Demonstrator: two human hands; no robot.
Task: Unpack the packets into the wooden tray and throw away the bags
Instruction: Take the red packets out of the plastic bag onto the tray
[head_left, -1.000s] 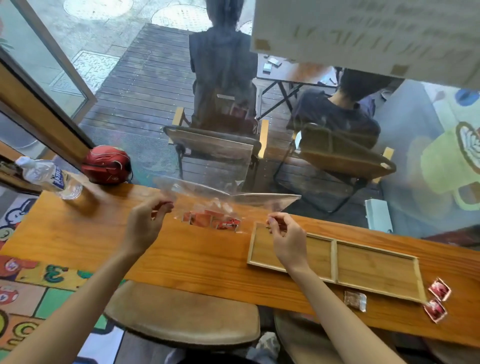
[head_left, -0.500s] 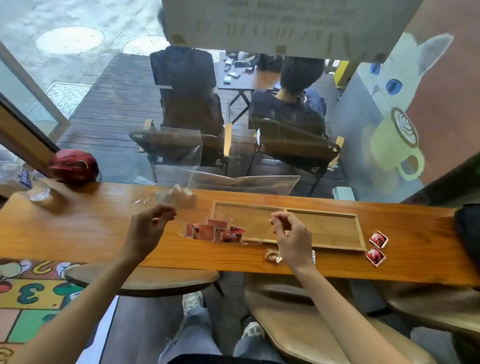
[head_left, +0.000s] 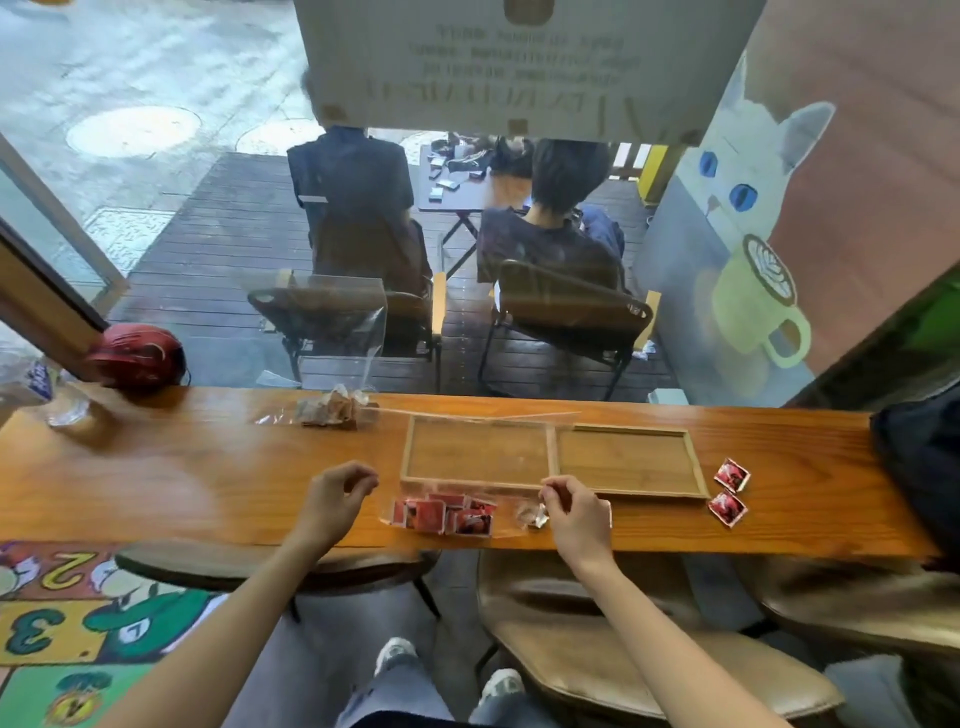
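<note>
long wooden counter (head_left: 156, 488) along the window, running left to right. wooden tray (head_left: 551, 457) sits on it right of centre, two compartments, both showing bare wood; no packet in either yet. a clear bag (head_left: 483, 447) is stretched over the tray's left compartment and down toward the near edge, its lower part bulging with a cluster of red packets (head_left: 444, 514) just in front of the tray, on the counter, not in it. left hand (head_left: 332, 501) curled at the bag's left corner, fingertips pinched together; the film is too clear to confirm it is caught there. right hand (head_left: 571, 512) pinches the bag's right edge near the tray's middle divider. a second bag (head_left: 327, 408), crumpled with brownish contents, lies behind and to the left, untouched. two loose red packets (head_left: 730, 491) lie just past the tray's right end; a small pale packet (head_left: 531, 514) sits beside the right hand. step in hand, by my reading: opening or upending the first bag. next move calls for lifting the closed end so packets slide forward into the left compartment, not onto the counter.
</note>
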